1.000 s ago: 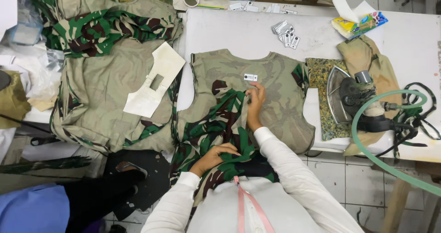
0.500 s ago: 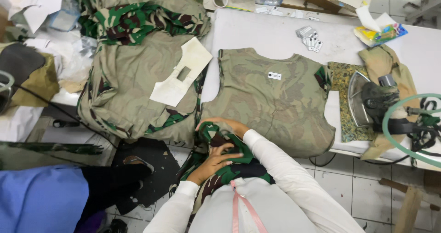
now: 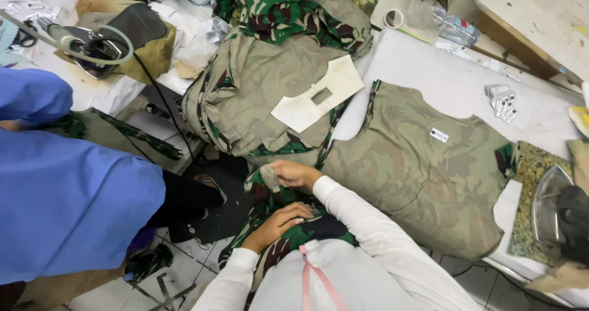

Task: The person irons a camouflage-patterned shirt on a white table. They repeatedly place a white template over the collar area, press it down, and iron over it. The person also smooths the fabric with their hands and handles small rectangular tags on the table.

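My right hand (image 3: 296, 173) pinches the pale edge of a green camouflage garment (image 3: 270, 208) that hangs from the table's front edge into my lap. My left hand (image 3: 281, 221) lies lower on the same garment, fingers curled into the cloth. Just right of my hands, an olive camouflage vest piece (image 3: 423, 164) with a small white label lies spread flat on the white padded table (image 3: 442, 78). Both my sleeves are white.
A pile of camouflage garments (image 3: 257, 102) with a white paper pattern (image 3: 319, 93) lies left of the vest. An iron (image 3: 552, 207) stands at the right edge, another iron (image 3: 92, 47) at the far left. A co-worker in blue (image 3: 67, 194) sits to my left. Tape roll (image 3: 392, 18) behind.
My right hand left the vest's label area and came down to the garment at the table edge, joining my left hand. The view has swung to the left.
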